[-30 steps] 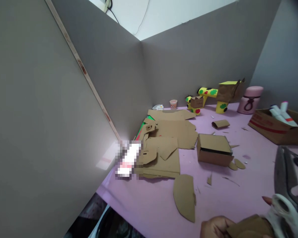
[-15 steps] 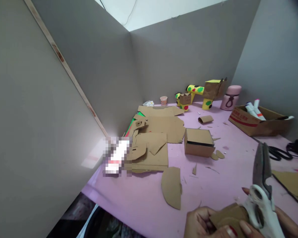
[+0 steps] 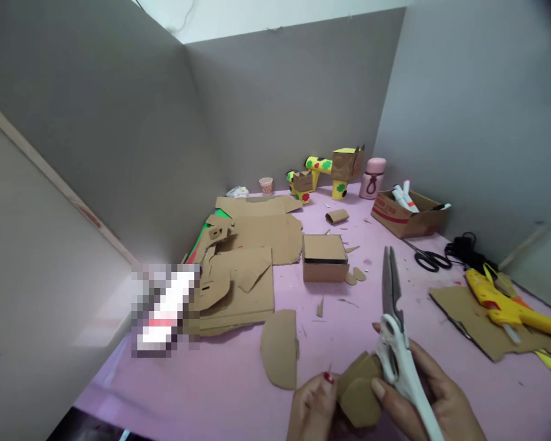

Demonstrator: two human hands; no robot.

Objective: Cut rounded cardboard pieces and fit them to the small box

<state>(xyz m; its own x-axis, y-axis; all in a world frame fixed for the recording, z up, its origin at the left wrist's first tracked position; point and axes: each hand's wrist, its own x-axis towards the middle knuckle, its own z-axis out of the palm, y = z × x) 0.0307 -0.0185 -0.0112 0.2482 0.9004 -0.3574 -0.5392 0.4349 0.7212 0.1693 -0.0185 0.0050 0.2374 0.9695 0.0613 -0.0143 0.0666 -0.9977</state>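
Observation:
My right hand (image 3: 429, 392) is closed round the white handles of a pair of scissors (image 3: 395, 324), whose grey blades point up and away, closed together. My left hand (image 3: 312, 404) pinches a small rounded piece of brown cardboard (image 3: 360, 392) held against the scissors' handles. Both hands are low at the front of the pink table (image 3: 239, 392). A half-round cardboard offcut (image 3: 280, 348) lies just left of my left hand.
A small cardboard box (image 3: 325, 257) stands mid-table, with flat cardboard sheets (image 3: 243, 269) to its left. A yellow glue gun (image 3: 505, 303) lies on cardboard at the right, black scissors (image 3: 427, 258) and a carton of markers (image 3: 406, 213) behind it. Grey partition walls enclose the table.
The view has swung to the right, bringing the glue gun and black scissors into sight. Both hands with the scissors and cardboard piece now sit nearer the centre bottom.

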